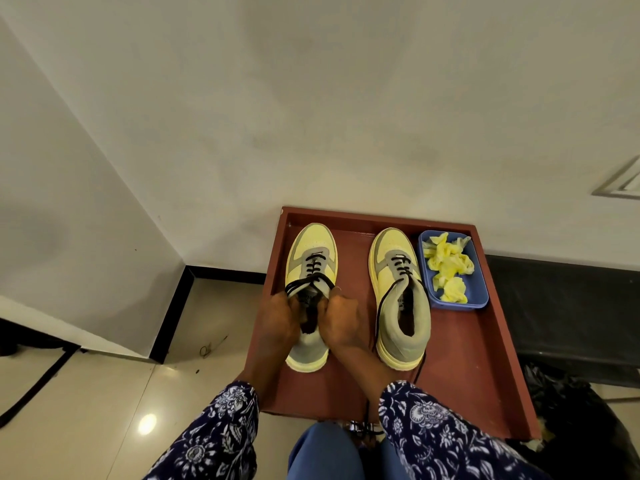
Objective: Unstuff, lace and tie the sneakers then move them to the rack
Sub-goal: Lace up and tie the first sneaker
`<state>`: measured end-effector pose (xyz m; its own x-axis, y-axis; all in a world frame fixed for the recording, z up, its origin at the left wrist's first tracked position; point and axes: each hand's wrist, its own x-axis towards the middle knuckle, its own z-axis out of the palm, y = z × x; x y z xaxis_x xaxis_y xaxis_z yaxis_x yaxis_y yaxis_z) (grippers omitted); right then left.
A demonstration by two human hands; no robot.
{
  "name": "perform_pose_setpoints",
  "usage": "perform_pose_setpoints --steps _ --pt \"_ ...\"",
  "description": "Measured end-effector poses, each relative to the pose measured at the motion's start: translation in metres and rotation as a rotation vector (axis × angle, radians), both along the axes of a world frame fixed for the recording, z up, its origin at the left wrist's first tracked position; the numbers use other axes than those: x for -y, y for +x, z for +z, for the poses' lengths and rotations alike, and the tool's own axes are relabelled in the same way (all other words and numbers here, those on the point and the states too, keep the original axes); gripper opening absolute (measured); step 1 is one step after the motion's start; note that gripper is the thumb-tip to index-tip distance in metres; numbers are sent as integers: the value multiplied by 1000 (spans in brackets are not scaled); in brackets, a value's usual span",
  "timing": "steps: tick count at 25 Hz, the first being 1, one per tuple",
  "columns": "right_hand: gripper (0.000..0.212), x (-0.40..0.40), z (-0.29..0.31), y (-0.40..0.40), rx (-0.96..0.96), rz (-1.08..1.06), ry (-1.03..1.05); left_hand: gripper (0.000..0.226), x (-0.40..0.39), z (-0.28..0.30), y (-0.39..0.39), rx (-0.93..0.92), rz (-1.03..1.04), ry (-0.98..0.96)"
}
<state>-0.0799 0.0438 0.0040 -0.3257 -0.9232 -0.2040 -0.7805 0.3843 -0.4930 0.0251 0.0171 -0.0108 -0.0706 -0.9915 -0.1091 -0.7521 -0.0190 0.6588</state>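
Two yellow and grey sneakers with black laces stand side by side on a red-brown tray point(464, 341), toes pointing away from me. Over the opening of the left sneaker point(311, 258), my left hand point(280, 322) and my right hand point(341, 323) each pinch a strand of its black lace point(304, 284), drawn back from the top eyelets. The right sneaker point(398, 292) is laced partway, and its loose lace ends trail down along its left side and past the heel.
A blue plastic bin point(479, 292) at the tray's far right holds crumpled yellow paper point(448, 266). The tray stands against a white wall. Glossy floor tiles lie to the left, dark bags to the right.
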Motion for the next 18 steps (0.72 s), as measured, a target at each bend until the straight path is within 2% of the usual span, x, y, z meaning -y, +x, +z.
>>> perform_pose_setpoints --steps 10,18 --pt "37 25 -17 10 38 -27 29 30 25 -16 7 25 62 49" --pt "37 30 -19 9 44 -7 63 30 29 -25 5 -19 94 6"
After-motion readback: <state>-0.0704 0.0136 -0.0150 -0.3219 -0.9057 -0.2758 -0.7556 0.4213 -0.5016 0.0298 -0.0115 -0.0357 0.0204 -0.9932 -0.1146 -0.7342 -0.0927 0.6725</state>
